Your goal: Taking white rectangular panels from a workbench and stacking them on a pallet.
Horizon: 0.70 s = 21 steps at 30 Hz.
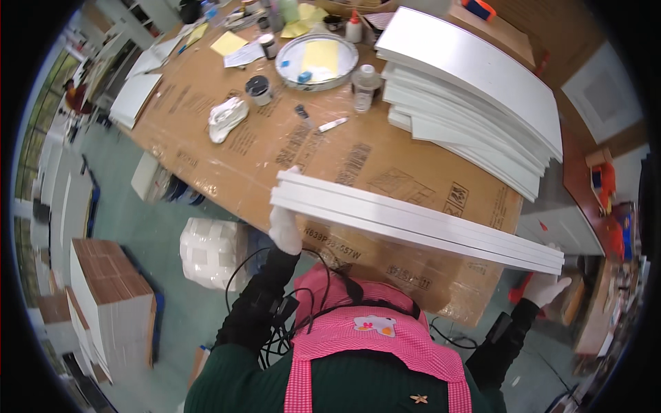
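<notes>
A stack of several long white boards (pixel 413 221) spans the near side of the table, its layered long edges turned up toward me. My left hand (pixel 284 224), in a white glove, is wrapped round the left end of the boards. At their right end my right hand (pixel 547 288), also gloved in white, grips from below and the side, beyond the table's edge; some of its fingers are hidden behind the boards. Farther back on the right rests a tall, uneven pile of similar white panels (pixel 475 76).
Brown cardboard covers the table (pixel 268 155). On it are a crumpled white cloth (pixel 228 119), a dark-lidded jar (pixel 259 89), a white marker (pixel 333 124), a clear bottle (pixel 365 88) and a round tub lid (pixel 292 51). Black cables (pixel 275 337) hang beside my left arm. A panel stack (pixel 113 296) stands on the left floor.
</notes>
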Available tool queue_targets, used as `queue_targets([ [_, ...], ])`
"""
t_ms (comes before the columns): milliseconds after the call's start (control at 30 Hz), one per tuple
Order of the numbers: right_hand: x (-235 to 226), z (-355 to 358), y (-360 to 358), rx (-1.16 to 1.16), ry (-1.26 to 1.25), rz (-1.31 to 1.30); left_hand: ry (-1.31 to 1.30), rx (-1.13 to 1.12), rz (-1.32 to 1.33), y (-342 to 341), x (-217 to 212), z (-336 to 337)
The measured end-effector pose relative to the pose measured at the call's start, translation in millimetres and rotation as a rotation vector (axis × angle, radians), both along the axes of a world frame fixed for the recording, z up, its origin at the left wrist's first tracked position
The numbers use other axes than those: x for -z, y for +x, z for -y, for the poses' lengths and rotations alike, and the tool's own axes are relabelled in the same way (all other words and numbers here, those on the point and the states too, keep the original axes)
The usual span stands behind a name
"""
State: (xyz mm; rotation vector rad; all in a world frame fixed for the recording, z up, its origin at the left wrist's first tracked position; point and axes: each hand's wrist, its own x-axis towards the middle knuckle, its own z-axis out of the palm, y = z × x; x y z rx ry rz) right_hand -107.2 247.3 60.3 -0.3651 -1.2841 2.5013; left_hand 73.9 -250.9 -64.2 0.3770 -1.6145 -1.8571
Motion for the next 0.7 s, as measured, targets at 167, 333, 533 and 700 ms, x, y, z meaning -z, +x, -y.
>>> queue_targets([
  [167,16.6,-19.6,-3.3,-0.043,0.059,0.010,-0.009,0.000,-0.044,-7.8,-15.7,-8.5],
  [333,37.7,-48.8,-10.9,-0.108,0.136,-0.020,-0.280,-0.054,0.040,-1.3,-9.0,-4.8],
  [533,45.3,-65.0,-20.1,0.057,0.213,0.041,-0.183,-0.052,0.019,1.9,3.2,-4.8],
  [700,-40.9,-7.6,8.1,0.575,2.101,-0.331,-0.385,-0.146,0.097,-5.2,5.1,2.1],
])
